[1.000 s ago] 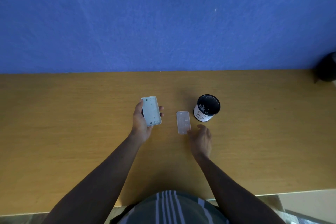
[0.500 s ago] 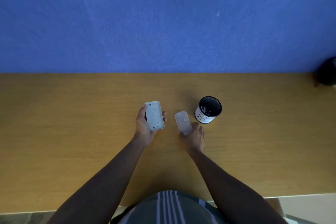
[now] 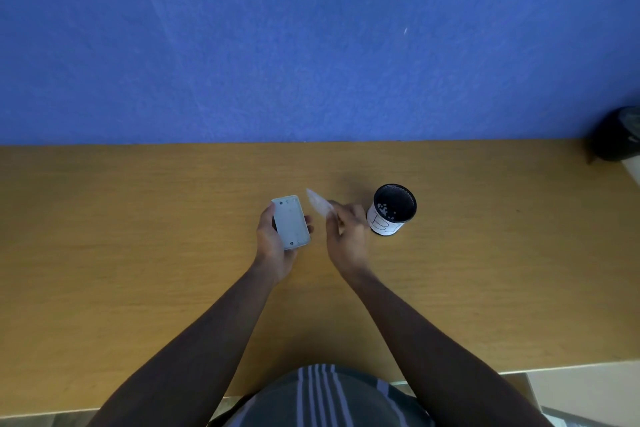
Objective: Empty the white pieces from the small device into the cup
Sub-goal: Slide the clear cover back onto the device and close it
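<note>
My left hand (image 3: pixel 273 243) holds the small pale grey device (image 3: pixel 291 221) above the wooden table (image 3: pixel 138 253), its flat open face turned up. My right hand (image 3: pixel 346 236) grips a thin clear lid (image 3: pixel 319 202), lifted off the table and tilted, blurred by motion, just right of the device. The cup (image 3: pixel 393 210) stands upright to the right of my right hand, black inside with a white outer wall, and several small white pieces lie in its bottom.
A blue wall rises behind the table's far edge. A dark rounded object (image 3: pixel 618 139) sits at the far right corner. The table's near edge runs just in front of my striped shirt (image 3: pixel 322 399).
My right hand has picked the clear lid up off the table and raised it toward the device. My left hand has kept hold of the device, shifting slightly right.
</note>
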The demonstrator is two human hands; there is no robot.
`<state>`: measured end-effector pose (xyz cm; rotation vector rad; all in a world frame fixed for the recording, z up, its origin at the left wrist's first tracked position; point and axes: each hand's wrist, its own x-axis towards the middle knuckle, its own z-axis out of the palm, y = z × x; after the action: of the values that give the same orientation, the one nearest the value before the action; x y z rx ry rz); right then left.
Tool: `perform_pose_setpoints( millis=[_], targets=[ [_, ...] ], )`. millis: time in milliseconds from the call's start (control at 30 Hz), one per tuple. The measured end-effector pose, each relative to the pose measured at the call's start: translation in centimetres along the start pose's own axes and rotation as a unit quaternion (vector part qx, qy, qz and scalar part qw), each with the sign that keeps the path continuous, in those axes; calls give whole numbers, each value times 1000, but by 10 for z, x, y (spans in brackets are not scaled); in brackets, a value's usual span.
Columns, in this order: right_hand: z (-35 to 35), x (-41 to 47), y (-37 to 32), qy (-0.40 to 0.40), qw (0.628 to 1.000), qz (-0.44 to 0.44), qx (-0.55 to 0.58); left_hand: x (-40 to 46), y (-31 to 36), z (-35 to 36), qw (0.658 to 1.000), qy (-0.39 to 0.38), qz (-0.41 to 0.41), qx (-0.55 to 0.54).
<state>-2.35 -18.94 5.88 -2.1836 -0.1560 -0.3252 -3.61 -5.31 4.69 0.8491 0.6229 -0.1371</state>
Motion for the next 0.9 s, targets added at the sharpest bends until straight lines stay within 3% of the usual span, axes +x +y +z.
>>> perform_pose_setpoints(
  millis=[200, 400, 900],
  targets=[
    [4, -3, -21, -59, 984, -169, -14, 5, -2, 3, 999, 0, -11, -32],
    [8, -15, -19, -129, 975, -179, -25, 9, -3, 1, 998, 5, -30, -51],
    [8, -25, -16, -148, 968, -202, -5, 6, 3, 5, 996, -28, -63, -51]
  ],
)
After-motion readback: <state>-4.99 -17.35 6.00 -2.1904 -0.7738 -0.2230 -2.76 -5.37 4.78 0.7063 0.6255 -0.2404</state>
